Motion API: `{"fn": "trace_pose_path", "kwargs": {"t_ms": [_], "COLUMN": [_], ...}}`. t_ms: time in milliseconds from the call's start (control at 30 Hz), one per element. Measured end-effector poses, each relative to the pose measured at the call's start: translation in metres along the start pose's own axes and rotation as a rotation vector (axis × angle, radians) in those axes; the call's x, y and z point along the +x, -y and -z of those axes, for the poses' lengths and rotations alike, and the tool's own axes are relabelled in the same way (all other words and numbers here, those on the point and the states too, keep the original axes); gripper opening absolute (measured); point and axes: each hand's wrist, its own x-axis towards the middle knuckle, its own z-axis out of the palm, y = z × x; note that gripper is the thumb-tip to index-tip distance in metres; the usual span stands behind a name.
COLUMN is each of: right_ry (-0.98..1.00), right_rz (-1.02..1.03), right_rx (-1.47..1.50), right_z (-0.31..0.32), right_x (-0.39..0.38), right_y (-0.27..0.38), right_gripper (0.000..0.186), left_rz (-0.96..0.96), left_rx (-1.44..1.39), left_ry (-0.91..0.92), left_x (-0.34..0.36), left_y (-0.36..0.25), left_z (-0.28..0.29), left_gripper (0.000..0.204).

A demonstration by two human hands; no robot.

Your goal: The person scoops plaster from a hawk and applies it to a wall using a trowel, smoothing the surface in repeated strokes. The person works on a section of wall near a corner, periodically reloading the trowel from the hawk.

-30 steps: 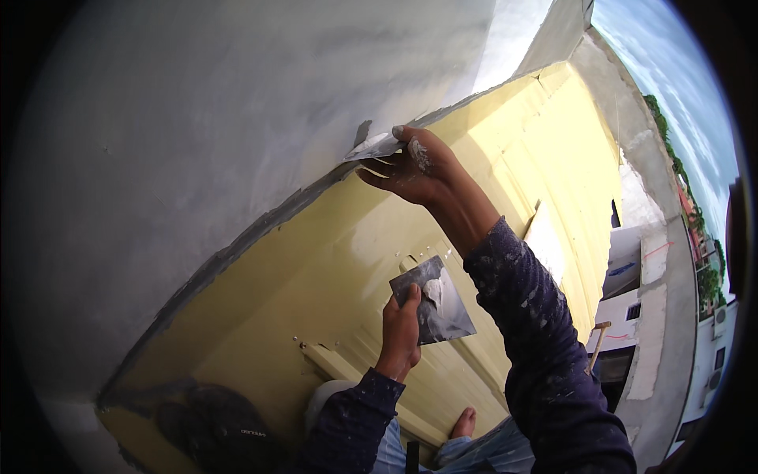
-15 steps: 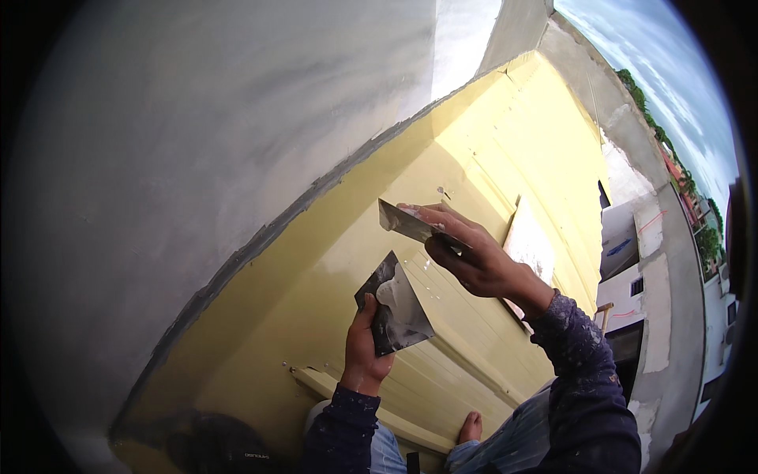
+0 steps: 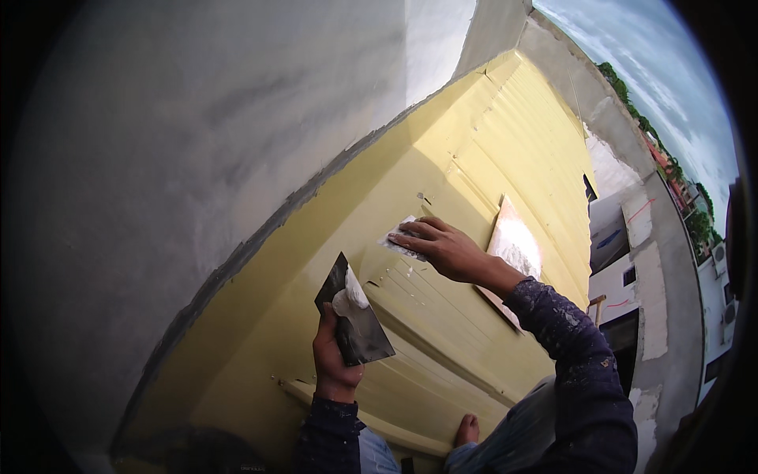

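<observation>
My left hand grips a dark square putty plate from beneath, its thumb along the near edge. A heap of whitish putty lies on the plate's upper part. To its upper right, my right hand is closed on a flat metal putty blade with whitish smears, fingers pressed over its face. The blade is apart from the plate, above the yellow sheet-metal roof. The grey plastered wall rises beyond both hands on the left.
The yellow ribbed roof slopes underfoot, my bare foot on it. A board smeared with white putty lies right of my right hand. A rough grey seam joins wall and roof. Past the roof's right edge are lower buildings.
Both hands have shifted left in the picture and moved apart. The right-hand blade has turned from edge-on to flatter. The view has also shifted slightly.
</observation>
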Motion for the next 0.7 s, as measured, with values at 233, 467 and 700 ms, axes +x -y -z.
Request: {"fn": "trace_pose_path", "kwargs": {"t_ms": [233,467,700], "right_ry": [-0.656,-0.689,-0.668], "right_rz": [-0.568,-0.681,-0.719], "right_rx": [1.119,1.261,1.315], "right_z": [0.013,0.029,0.048], "right_x": [0.147,0.181,0.179], "right_y": [-0.067,-0.054,-0.003], "right_gripper": [0.035,0.042,0.038], "left_rz": [0.158,0.188,0.208], "left_rx": [0.095,0.195,0.227], "left_ry": [-0.214,-0.218,-0.182], "left_x": [0.003,0.005,0.004], "left_y": [0.049,0.053,0.056], "left_z": [0.004,0.015,0.014], "left_gripper": [0.041,0.040,0.046]}}
